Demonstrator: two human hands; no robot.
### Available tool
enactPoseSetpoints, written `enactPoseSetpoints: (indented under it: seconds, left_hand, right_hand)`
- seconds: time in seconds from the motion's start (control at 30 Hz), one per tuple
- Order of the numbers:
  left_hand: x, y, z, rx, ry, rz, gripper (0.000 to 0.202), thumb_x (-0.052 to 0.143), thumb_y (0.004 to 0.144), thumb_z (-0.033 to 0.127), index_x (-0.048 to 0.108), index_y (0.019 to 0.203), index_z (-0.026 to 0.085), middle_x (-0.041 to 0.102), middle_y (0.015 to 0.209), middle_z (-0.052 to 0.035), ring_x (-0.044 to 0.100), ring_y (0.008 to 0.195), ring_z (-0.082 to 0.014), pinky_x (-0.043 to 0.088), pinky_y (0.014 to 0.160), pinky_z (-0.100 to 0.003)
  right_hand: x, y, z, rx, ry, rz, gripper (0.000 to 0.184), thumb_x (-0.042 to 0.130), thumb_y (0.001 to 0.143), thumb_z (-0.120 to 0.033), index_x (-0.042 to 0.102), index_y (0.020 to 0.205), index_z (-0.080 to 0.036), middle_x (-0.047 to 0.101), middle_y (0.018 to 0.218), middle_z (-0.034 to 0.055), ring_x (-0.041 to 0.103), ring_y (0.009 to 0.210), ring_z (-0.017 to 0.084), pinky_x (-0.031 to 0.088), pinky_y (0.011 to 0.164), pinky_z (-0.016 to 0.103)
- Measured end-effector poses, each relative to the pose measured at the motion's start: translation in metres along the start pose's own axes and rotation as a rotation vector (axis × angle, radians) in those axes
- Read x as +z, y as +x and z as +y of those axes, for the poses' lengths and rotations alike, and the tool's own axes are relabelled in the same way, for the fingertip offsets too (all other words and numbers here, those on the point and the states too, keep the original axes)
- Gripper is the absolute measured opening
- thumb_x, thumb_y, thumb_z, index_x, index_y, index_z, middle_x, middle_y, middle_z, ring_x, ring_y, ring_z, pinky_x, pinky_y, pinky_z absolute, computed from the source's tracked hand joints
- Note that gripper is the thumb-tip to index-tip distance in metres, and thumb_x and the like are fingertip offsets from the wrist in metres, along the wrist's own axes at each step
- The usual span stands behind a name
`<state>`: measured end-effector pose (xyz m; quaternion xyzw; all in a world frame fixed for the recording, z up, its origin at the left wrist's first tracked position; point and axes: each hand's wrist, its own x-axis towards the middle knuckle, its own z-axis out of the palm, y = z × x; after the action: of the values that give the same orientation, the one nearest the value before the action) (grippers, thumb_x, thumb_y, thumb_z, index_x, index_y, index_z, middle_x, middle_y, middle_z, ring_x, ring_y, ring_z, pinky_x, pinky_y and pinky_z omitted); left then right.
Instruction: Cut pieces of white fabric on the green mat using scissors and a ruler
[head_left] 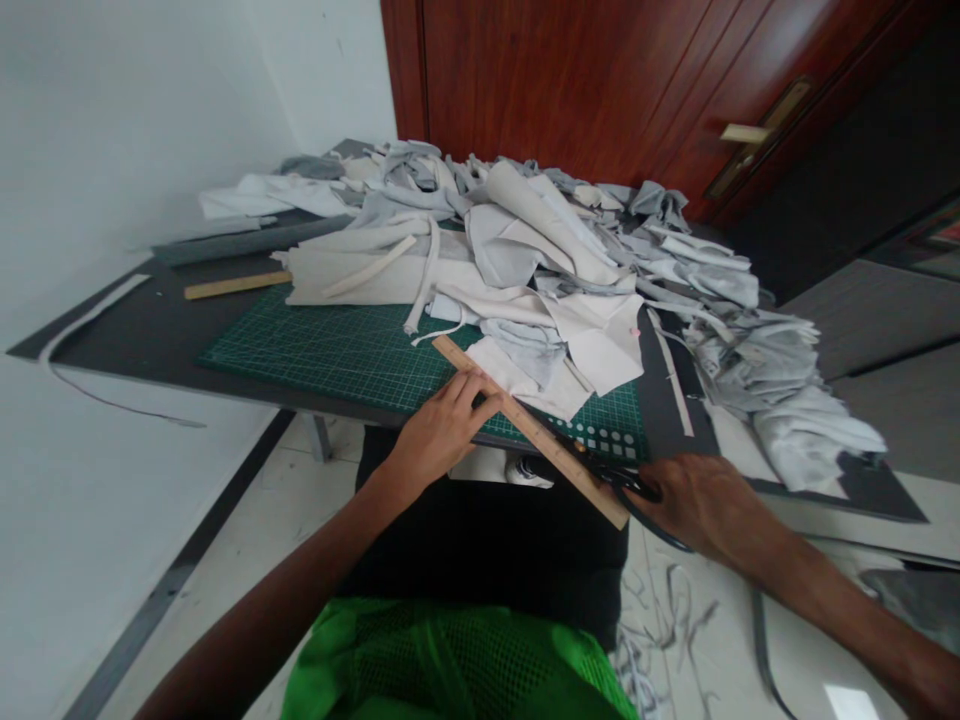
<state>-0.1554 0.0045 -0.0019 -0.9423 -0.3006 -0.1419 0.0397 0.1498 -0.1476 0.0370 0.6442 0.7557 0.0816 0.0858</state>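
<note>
**Q:** Left side of the bench, what was logged?

**A:** A dark table [97, 345] ran out from the white wall, with a short wooden ruler [234, 285] lying on it. Next to that lay a green cutting mat [322, 350], partly covered by a pile of pale offcuts [540, 240]. Material unconfirmed: cloth or thin leather.

**Q:** Left hand?

**A:** The left hand [442, 430] was open, its fingers spread across a long wooden ruler [536, 435] that lay diagonally over the table's near edge. No closed grip was visible; it appeared to press down. The ruler's far end rested on the mat, and its middle crossed a pale scrap [517, 375].

**Q:** Right hand?

**A:** The right hand [709, 510] was closed on the black handles of a pair of scissors [619, 480], beside the ruler's lower end. Its grip was partly hidden, so how far the blades stood open could not be read.

**Q:** Risks?

**A:** The ruler overhung the edge, so if left-hand pressure eased, it could pivot or slide. The blades lay close to the ruler and left hand, so a slip might nick the fingers. Loose scraps could also shift beneath the ruler. At far right, the heap drooped over the table's edge, and offcut strips [667, 620] lay on the floor, a possible tripping or snagging hazard.
</note>
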Motion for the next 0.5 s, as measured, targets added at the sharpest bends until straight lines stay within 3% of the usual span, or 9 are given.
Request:
enactPoseSetpoints:
  seconds: [0.3, 0.5]
  left_hand:
    - [0.001, 0.000, 0.000, 0.003, 0.006, -0.003, 0.075, 0.084, 0.072, 0.011, 0.048, 0.137, 0.022, 0.049, 0.142, -0.0162, 0.046, 0.140, -0.0360, 0.053, 0.108, -0.047]
    - [-0.003, 0.000, 0.001, 0.001, 0.011, -0.010, 0.071, 0.084, 0.075, 0.013, 0.049, 0.136, 0.022, 0.050, 0.141, -0.0159, 0.047, 0.140, -0.0353, 0.052, 0.110, -0.048]
  right_hand:
    - [-0.010, -0.002, 0.002, 0.035, 0.048, -0.127, 0.053, 0.050, 0.098, -0.057, 0.067, 0.063, -0.021, 0.069, 0.060, 0.0059, 0.065, 0.056, 0.020, 0.031, 0.058, 0.032]
    - [-0.008, 0.003, -0.004, 0.018, 0.015, -0.074, 0.056, 0.052, 0.097, -0.060, 0.065, 0.060, -0.020, 0.067, 0.059, 0.0070, 0.065, 0.057, 0.020, 0.032, 0.058, 0.032]
